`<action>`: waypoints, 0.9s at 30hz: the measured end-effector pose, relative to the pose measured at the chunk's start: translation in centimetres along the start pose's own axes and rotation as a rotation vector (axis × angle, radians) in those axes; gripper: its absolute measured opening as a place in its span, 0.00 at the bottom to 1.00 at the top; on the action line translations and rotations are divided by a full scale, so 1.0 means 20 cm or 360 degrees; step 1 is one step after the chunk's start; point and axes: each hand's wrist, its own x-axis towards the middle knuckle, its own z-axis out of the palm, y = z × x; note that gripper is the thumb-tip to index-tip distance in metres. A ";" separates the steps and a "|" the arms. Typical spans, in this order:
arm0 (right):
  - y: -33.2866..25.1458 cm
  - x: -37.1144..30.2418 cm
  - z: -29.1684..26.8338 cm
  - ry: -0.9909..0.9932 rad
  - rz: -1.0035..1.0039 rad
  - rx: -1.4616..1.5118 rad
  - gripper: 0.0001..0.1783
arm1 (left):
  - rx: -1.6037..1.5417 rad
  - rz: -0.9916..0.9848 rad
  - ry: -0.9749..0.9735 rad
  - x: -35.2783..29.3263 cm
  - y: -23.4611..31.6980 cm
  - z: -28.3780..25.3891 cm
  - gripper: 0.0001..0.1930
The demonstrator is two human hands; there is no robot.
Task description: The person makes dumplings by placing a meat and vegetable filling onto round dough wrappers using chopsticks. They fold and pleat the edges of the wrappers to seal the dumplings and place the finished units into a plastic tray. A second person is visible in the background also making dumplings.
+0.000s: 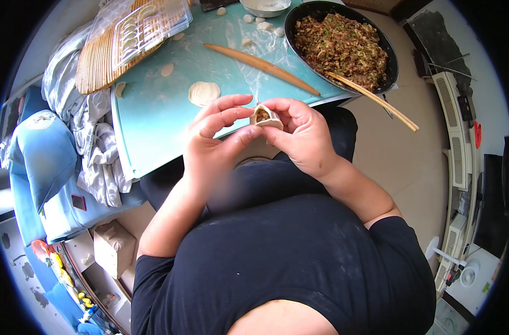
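Between my two hands, just off the near edge of the table, is a dumpling (267,119) whose wrapper is partly folded, with brown filling showing in its opening. My left hand (220,127) pinches its left side with thumb and fingertips. On the other side, my right hand (299,131) grips the wrapper with the thumb in front and the fingers curled behind. A flat round dough wrapper (203,94) lies on the table beyond my left hand. Farther off, a tapered wooden rolling pin (263,68) rests at a slant.
A wide black pan (391,70) of minced filling stands at the right, wooden chopsticks (380,103) jutting over its near rim. At the far left, a plastic tray (148,34) of dumplings sits on a woven mat (92,72). Dough pieces (247,42) and a bowl (265,8) are at the back.
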 end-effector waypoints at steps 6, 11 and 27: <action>0.06 0.00 0.01 0.0177 -0.0281 -0.0452 0.17 | 0.0174 0.0221 0.0128 -0.02 -0.05 0.03 0.11; 0.08 -0.01 0.00 0.0195 -0.0419 -0.0625 0.17 | 0.0334 0.0382 0.0169 -0.02 -0.07 0.03 0.10; 0.00 -0.01 0.02 -0.0024 0.0070 0.0032 0.18 | 0.0683 0.0642 0.0229 0.00 -0.08 0.02 0.15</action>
